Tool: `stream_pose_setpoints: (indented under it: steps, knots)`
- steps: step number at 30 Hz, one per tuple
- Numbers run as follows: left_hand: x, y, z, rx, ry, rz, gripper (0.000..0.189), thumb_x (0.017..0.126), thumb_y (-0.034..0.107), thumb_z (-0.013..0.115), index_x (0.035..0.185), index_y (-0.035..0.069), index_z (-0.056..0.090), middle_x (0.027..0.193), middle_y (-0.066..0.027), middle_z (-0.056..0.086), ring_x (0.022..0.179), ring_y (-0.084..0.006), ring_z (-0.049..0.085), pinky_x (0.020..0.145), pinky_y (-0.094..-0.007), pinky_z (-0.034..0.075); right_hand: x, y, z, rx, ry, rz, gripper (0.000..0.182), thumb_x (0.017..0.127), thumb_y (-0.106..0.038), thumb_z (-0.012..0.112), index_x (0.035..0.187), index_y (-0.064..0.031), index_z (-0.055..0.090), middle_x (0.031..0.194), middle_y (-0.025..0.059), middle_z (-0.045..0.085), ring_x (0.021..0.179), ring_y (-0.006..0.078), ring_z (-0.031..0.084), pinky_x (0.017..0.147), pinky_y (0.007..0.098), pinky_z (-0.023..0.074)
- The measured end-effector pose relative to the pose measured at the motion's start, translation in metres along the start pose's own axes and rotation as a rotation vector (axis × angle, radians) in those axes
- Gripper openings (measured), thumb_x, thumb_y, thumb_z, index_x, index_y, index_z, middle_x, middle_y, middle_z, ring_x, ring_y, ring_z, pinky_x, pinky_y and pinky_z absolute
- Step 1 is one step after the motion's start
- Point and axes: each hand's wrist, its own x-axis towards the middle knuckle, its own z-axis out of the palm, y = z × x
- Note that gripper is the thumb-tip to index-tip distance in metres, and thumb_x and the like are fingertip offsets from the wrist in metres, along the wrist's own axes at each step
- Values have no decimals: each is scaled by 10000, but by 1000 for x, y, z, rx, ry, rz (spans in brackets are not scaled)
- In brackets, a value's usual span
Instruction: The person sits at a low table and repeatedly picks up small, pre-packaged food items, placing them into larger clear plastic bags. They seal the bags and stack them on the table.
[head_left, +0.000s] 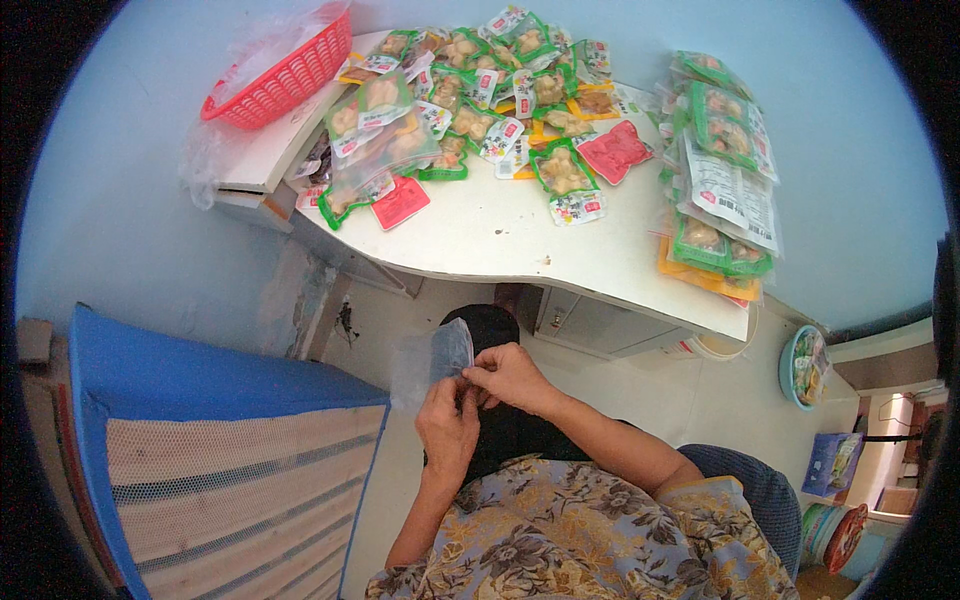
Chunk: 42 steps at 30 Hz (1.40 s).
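Note:
Above my lap, a clear plastic bag is pinched along its right edge between both hands. My left hand grips its lower corner, and my right hand has thumb and forefinger on the edge just above. The bag looks flat, with nothing visible inside. Beyond my knees stands a white table with a heap of green-edged food pouches. Closer to its front edge lie a green pouch and a red pouch.
A red plastic basket holding clear bags sits at the back left. Filled clear packs are stacked at the table's right end. To my left is a blue-framed mesh panel. A blue basin of pouches is at the right.

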Motion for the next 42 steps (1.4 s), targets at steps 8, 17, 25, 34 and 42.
stream_pose_setpoints:
  steps: [8, 17, 25, 34, 42]
  knots:
    - [5, -7, 1, -288, -13, -166, 166, 850, 88, 712, 845, -30, 595, 771, -183, 621, 649, -324, 606, 601, -398, 480, 4, 4, -3, 322, -8, 107, 216, 980, -130, 563, 944, 61, 655, 790, 79, 654, 662, 155, 668, 594, 321, 610]
    - [5, -9, 1, -156, -29, -50, 116, 828, 42, 693, 838, -32, 604, 779, -191, 611, 667, -329, 615, 599, -409, 482, 7, 12, 0, 256, -46, 59, 193, 972, -103, 548, 962, 57, 655, 795, 71, 657, 679, 144, 664, 601, 310, 601]
    - [1, -11, -4, 13, 33, -87, 90, 896, 63, 619, 942, -9, 590, 821, -206, 628, 728, -415, 611, 656, -451, 491, 4, 5, 0, 165, -8, 43, 180, 947, -89, 549, 986, 64, 635, 797, 106, 676, 667, 170, 685, 574, 307, 596]
    - [8, -3, -26, 212, 145, 62, 89, 903, 52, 610, 983, 19, 594, 861, -200, 640, 791, -407, 630, 666, -455, 496, -5, -13, 6, -102, 188, -24, 355, 851, -186, 671, 1082, 53, 546, 813, 150, 657, 654, 232, 687, 578, 370, 578]
    - [4, -17, -23, 207, 266, 88, 89, 899, 53, 618, 970, 1, 601, 823, -192, 616, 744, -391, 611, 651, -459, 482, 5, 14, 9, -368, 199, -289, 426, 860, -80, 659, 1239, 20, 494, 817, 124, 649, 712, 186, 659, 630, 345, 526]
